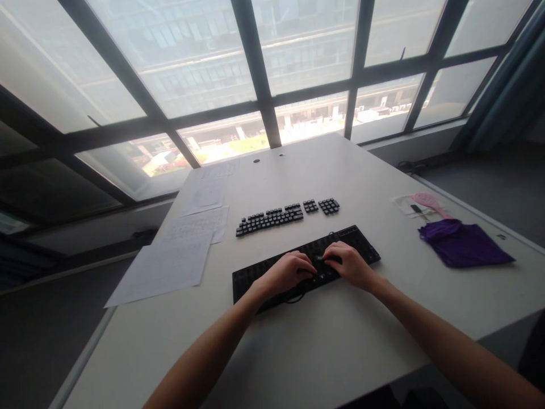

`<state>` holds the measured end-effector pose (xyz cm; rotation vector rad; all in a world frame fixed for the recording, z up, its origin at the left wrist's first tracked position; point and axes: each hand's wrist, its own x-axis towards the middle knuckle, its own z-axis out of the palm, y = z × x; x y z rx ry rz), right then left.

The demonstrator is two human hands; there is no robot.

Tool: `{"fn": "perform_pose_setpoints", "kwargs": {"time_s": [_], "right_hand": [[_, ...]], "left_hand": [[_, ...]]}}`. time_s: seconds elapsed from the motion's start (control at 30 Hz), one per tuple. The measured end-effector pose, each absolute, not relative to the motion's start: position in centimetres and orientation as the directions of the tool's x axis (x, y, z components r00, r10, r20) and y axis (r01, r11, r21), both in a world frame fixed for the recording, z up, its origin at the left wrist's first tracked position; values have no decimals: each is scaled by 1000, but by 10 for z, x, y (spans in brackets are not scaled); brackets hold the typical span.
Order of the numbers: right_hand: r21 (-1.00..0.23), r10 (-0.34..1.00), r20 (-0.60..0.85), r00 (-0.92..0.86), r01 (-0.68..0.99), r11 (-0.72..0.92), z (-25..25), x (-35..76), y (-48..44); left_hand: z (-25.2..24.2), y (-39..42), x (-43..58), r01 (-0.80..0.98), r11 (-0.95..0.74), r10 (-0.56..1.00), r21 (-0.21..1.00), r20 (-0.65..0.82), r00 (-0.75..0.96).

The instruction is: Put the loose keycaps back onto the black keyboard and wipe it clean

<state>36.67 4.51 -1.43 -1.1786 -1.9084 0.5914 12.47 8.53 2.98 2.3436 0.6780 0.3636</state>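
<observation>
A black keyboard base (251, 277) with its keycaps off lies on the white table (323, 341) in front of me. My left hand (286, 272) rests on its middle with the fingers curled down. My right hand (349, 264) sits beside it, fingers pinched together over the board on something small and dark I cannot make out. The two hands nearly touch. Beyond the board, the removed black keycaps (272, 218) are laid out in rows in keyboard order, with two smaller groups (328, 205) to the right.
Several sheets of paper (170, 264) lie at the table's left. A purple cloth (462, 244), a pink tool (428, 201) and a small dark tool (417, 210) on a white sheet are at the right. Large windows (264, 74) stand behind the table.
</observation>
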Motion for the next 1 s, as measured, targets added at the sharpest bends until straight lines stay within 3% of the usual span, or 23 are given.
{"fn": "perform_pose_setpoints", "kwargs": {"time_s": [0.23, 0.37, 0.47, 0.73, 1.0], "right_hand": [[-715, 887, 392, -243, 527, 460, -15, 367, 44], [-712, 886, 396, -241, 529, 462, -16, 366, 44], [-709, 882, 404, -242, 527, 469, -17, 366, 44], [-702, 878, 413, -244, 529, 477, -19, 366, 44], [-695, 865, 431, -256, 517, 499, -18, 367, 42]], "left_hand": [[17, 71, 125, 443, -569, 734, 693, 185, 654], [15, 64, 123, 501, -418, 868, 758, 171, 465], [15, 57, 124, 534, -392, 889, 749, 160, 428], [2, 47, 130, 512, -601, 788, 614, 349, 507], [2, 36, 133, 553, -758, 652, 346, 439, 618]]}}
